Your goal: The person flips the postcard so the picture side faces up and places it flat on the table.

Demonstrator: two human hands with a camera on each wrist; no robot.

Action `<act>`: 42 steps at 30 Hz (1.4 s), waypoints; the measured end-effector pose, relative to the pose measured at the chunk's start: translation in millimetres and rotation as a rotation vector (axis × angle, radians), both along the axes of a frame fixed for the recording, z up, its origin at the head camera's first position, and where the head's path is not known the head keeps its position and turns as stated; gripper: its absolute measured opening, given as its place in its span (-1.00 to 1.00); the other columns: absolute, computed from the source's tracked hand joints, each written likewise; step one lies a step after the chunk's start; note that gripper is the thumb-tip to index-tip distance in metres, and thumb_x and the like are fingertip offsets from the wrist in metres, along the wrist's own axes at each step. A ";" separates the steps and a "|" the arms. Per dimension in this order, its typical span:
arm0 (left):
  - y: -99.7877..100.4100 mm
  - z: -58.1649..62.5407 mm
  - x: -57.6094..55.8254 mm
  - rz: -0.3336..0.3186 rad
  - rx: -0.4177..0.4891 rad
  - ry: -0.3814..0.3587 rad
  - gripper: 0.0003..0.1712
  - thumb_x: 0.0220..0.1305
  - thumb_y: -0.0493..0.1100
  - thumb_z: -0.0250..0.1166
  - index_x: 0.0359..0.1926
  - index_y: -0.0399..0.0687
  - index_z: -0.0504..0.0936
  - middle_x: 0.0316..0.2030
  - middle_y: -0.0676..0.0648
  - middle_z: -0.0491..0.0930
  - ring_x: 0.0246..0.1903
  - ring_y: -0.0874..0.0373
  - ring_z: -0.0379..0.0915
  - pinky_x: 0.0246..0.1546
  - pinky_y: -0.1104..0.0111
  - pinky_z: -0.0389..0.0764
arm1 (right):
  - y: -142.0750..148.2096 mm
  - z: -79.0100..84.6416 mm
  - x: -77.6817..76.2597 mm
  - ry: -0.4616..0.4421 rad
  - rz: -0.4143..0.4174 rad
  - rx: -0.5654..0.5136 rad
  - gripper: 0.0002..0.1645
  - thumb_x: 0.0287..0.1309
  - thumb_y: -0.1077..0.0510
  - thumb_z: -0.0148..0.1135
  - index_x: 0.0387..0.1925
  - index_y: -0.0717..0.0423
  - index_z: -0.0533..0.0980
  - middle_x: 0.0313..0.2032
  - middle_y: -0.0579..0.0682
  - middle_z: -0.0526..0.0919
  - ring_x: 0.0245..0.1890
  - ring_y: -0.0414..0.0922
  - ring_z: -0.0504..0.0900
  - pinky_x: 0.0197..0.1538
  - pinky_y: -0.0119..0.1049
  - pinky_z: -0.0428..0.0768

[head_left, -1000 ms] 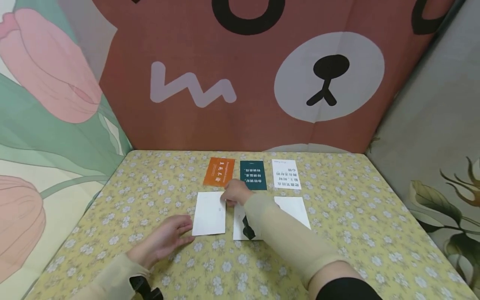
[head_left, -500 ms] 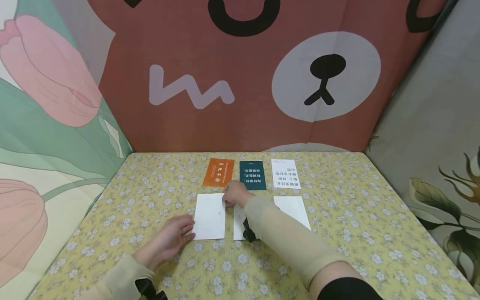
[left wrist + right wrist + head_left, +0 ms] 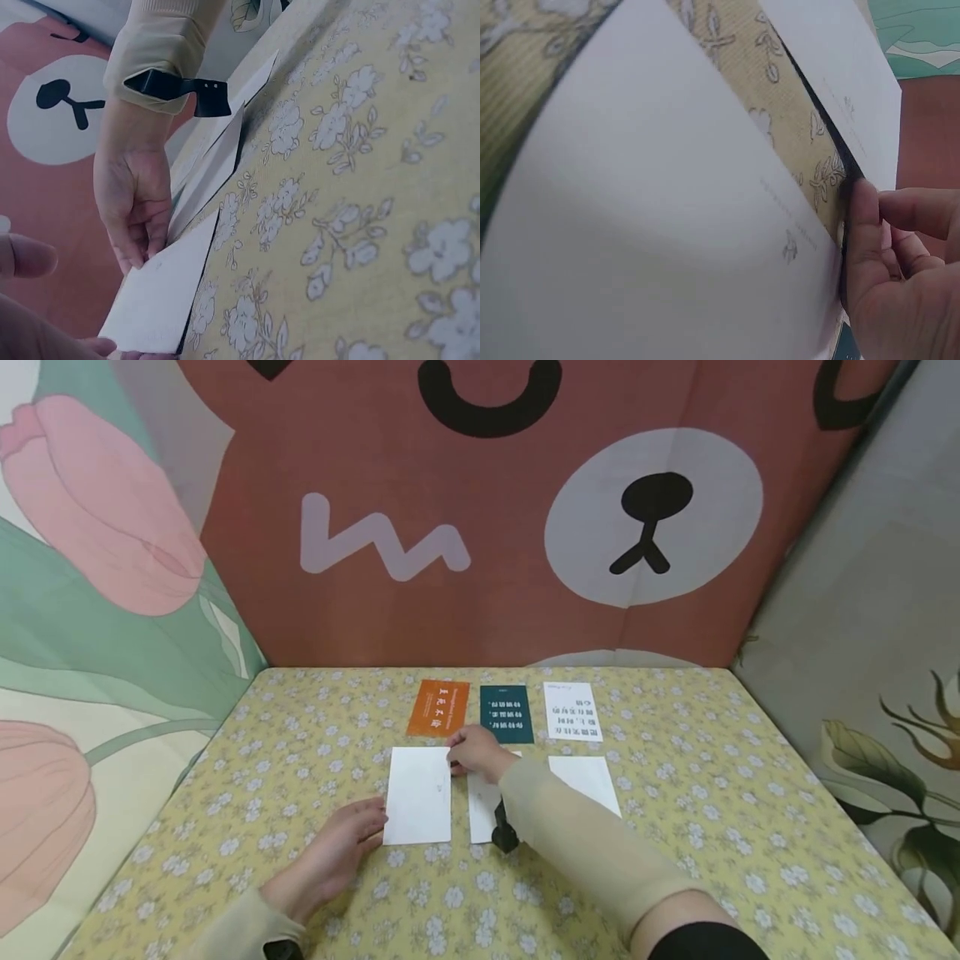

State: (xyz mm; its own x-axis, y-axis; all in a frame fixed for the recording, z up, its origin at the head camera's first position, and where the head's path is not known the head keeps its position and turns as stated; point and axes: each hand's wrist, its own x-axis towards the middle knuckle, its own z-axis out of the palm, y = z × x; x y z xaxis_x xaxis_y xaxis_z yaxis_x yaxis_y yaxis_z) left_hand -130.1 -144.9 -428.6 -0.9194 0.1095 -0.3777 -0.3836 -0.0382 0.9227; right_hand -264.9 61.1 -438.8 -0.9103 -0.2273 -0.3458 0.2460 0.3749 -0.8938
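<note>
A white card (image 3: 416, 797) with a small faint print lies at the left of the near row. My right hand (image 3: 478, 753) pinches its far right corner between thumb and fingers; in the right wrist view that card (image 3: 855, 90) has a dark gap under its edge. At the card's left edge, my left hand (image 3: 337, 847) touches with extended fingers, its thumb (image 3: 30, 256) apart from the card in the left wrist view. A second white card (image 3: 482, 814) lies partly under my right forearm. A third white card (image 3: 588, 783) is to its right, also partly covered.
Behind the near row lie an orange card (image 3: 438, 708), a dark green card (image 3: 506, 714) and a white card with writing (image 3: 572, 712). The table (image 3: 712, 827) has a yellow floral cloth. A brown bear-print backdrop (image 3: 360, 618) stands at its far edge.
The left white card has shifted slightly toward me and sits a little straighter. My right hand keeps its pinch on the corner; my left hand stays at the left edge.
</note>
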 end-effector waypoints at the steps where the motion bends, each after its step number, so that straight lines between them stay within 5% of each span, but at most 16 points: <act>1: -0.4 0.1 0.6 0.001 -0.012 0.000 -0.36 0.50 -0.33 0.00 0.43 -0.68 0.10 0.32 -0.48 0.28 0.25 -0.23 0.33 0.33 -0.03 0.36 | -0.2 0.7 0.4 -0.001 -0.001 -0.006 -0.77 0.35 0.42 0.18 0.00 0.31 0.58 -0.09 0.13 0.60 -0.31 -0.11 0.67 -0.23 -0.34 0.70; 5: -3.3 0.8 2.1 -0.028 -0.042 0.039 -0.37 0.45 -0.37 0.03 0.42 -0.66 0.14 0.28 -0.46 0.37 0.11 -0.10 0.47 0.15 0.13 0.53 | -2.6 2.9 -1.1 -0.004 -0.021 0.001 -0.78 0.36 0.40 0.17 0.00 0.29 0.59 -0.10 0.12 0.61 -0.31 -0.11 0.67 -0.22 -0.32 0.70; 10: -10.9 -0.6 2.3 -0.059 -0.099 0.096 -0.40 0.48 -0.36 0.05 0.41 -0.66 0.18 0.38 -0.51 0.25 0.16 -0.14 0.44 0.14 0.11 0.54 | -5.3 3.2 -1.7 -0.008 -0.041 0.007 -0.79 0.38 0.39 0.19 -0.01 0.29 0.59 -0.11 0.12 0.62 -0.31 -0.11 0.66 -0.20 -0.30 0.70; 15: -17.3 -5.1 2.7 -0.045 -0.145 0.103 -0.41 0.48 -0.36 0.06 0.41 -0.63 0.21 0.41 -0.52 0.17 0.21 -0.20 0.38 0.16 0.05 0.53 | -6.9 5.4 -0.2 -0.008 -0.040 -0.072 -0.79 0.39 0.40 0.17 0.01 0.33 0.56 -0.09 0.15 0.59 -0.28 -0.09 0.62 -0.14 -0.27 0.71; 24: -25.6 -1.5 6.5 0.002 -0.175 0.153 -0.46 0.45 -0.41 0.04 0.40 -0.54 0.31 0.28 -0.39 0.32 -0.03 -0.07 0.47 0.03 0.16 0.56 | -13.3 7.9 -0.1 -0.032 -0.067 -0.180 -0.82 0.40 0.39 0.18 -0.01 0.30 0.55 -0.09 0.14 0.58 -0.28 -0.07 0.62 -0.06 -0.21 0.70; 33: -40.2 4.1 8.2 -0.017 -0.096 0.208 -0.43 0.48 -0.44 0.04 0.44 -0.54 0.23 0.29 -0.36 0.39 0.01 0.24 0.53 0.01 0.34 0.60 | -16.1 6.7 2.1 -0.074 -0.093 -0.268 -0.84 0.43 0.35 0.20 -0.01 0.27 0.56 -0.10 0.13 0.59 -0.33 -0.14 0.62 -0.08 -0.26 0.69; 42: -44.5 7.8 6.4 0.014 -0.037 0.240 -0.46 0.54 -0.41 0.03 0.43 -0.58 0.21 0.29 -0.30 0.38 -0.05 0.25 0.53 0.04 0.34 0.60 | -15.3 5.4 6.1 -0.086 -0.105 -0.321 -0.81 0.50 0.32 0.12 0.02 0.31 0.58 -0.09 0.13 0.59 -0.28 -0.15 0.61 -0.07 -0.30 0.69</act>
State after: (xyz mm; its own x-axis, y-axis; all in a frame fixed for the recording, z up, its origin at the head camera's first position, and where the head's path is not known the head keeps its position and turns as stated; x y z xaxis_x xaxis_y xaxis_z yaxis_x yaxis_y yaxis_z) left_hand -123.7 -189.4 -420.8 -0.9847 0.0861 -0.1514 -0.1526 -0.0065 0.9883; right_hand -258.8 45.8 -433.4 -0.9052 -0.2436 -0.3483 0.3478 0.0466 -0.9364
